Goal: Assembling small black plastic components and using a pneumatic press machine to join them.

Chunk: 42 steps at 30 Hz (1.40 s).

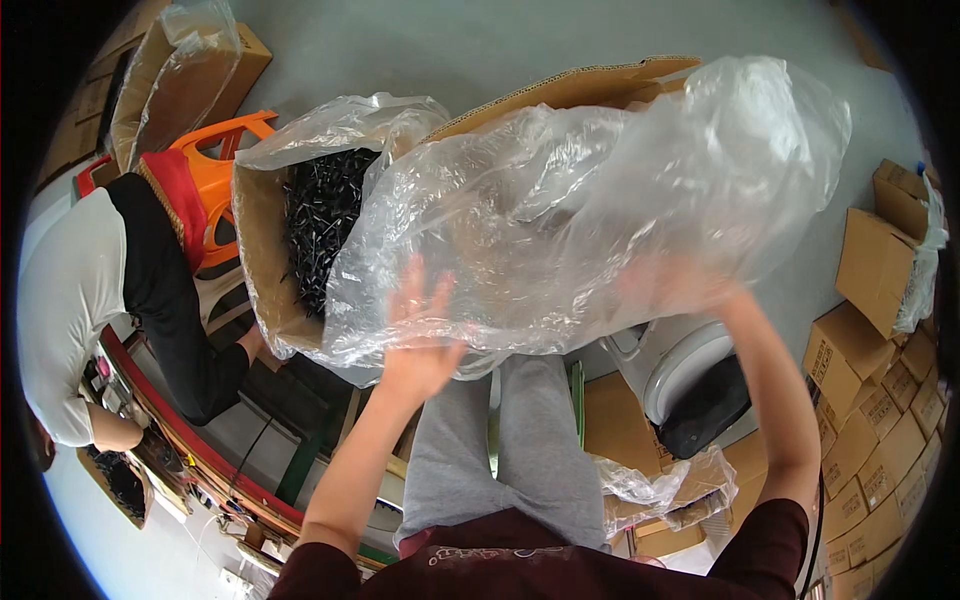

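Observation:
A big, crumpled clear plastic bag [500, 210] spreads across the space in front of me, its right end raised and blurred. Against its near edge lies my left hand [420, 335], open, fingers apart and pointing away from me. Farther right, my right hand [675, 285] is at the bag's near side. Motion and the film smear its fingers, so its grip cannot be made out. Under the bag stands a cardboard box, its raised flap [570, 90] showing behind. Left of it, a plastic-lined cardboard box [262, 235] holds many small black parts [325, 215].
Beside an orange plastic stool [215, 165], another person [90, 280] bends over at the left. A white stool [685, 360] with a black item [705, 410] stands to my right. Many cardboard boxes [870, 450] line the right side. A red-edged bench [190, 440] runs lower left.

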Each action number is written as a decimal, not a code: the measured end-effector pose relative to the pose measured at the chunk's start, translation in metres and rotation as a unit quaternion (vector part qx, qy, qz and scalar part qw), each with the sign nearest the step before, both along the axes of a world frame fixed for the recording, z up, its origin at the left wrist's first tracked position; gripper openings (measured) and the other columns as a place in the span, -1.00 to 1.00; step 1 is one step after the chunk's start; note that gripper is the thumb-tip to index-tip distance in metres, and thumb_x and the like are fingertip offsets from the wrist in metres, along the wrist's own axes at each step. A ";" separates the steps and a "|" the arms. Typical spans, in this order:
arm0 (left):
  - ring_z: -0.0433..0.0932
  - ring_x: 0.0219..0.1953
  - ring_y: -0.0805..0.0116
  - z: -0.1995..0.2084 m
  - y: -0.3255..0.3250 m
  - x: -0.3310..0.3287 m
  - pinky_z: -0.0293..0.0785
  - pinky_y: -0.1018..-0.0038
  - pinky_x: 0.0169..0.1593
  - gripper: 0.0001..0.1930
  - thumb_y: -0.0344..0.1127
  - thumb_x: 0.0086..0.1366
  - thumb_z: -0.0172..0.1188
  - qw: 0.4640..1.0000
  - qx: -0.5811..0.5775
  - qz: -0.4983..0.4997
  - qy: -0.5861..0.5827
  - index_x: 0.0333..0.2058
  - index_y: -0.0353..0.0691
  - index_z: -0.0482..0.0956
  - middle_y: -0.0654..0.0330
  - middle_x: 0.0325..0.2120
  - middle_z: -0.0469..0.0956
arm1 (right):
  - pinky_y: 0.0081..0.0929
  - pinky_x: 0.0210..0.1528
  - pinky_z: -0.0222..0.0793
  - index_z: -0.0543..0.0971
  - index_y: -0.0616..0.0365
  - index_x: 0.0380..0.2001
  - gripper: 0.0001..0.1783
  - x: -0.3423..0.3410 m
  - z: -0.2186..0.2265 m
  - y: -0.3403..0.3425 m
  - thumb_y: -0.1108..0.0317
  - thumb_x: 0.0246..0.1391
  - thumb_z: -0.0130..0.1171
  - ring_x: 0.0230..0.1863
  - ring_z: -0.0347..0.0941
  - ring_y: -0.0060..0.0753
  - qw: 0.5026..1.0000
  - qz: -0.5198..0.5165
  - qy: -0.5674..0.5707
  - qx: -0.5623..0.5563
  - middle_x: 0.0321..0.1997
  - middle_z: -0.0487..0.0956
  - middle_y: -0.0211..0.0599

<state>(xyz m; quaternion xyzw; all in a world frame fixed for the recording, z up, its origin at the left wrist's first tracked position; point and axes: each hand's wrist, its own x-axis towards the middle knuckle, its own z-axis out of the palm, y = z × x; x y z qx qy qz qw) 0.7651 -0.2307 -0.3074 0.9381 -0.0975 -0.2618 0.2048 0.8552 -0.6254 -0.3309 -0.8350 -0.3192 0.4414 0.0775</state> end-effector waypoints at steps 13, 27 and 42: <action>0.44 0.18 -0.14 -0.033 0.018 -0.110 0.36 0.08 0.24 -0.54 -0.17 0.26 0.19 0.988 0.117 -0.019 0.097 0.12 -0.15 0.52 -0.09 0.09 0.51 | -0.16 -0.05 0.46 0.70 0.08 -0.42 -0.83 -0.079 -0.023 -0.102 0.48 -0.14 0.19 -0.07 0.59 -0.13 0.970 -0.095 -0.220 -0.034 -0.18 0.66 -0.19; 0.25 0.27 -0.36 -0.001 -0.072 -0.077 0.20 -0.07 0.32 -0.31 -0.06 0.28 0.30 0.987 -0.153 -0.011 0.046 0.32 -0.13 0.31 -0.24 0.25 0.29 | -0.06 0.08 0.42 0.62 0.20 -0.10 -0.57 -0.060 0.030 -0.060 0.33 -0.11 0.33 0.01 0.51 0.13 0.946 -0.276 -0.045 -0.165 -0.15 0.62 0.00; 0.02 0.44 -0.36 -0.030 -0.073 0.084 0.09 -0.09 0.42 -0.15 -0.15 0.13 0.40 0.973 -0.036 0.012 -0.226 0.36 -0.28 0.24 -0.21 0.45 -0.04 | -0.03 0.32 0.20 0.42 0.09 0.28 -0.34 0.164 -0.065 -0.071 0.12 0.13 0.22 0.30 0.31 -0.03 0.753 -0.073 -0.648 -0.089 0.22 0.49 -0.12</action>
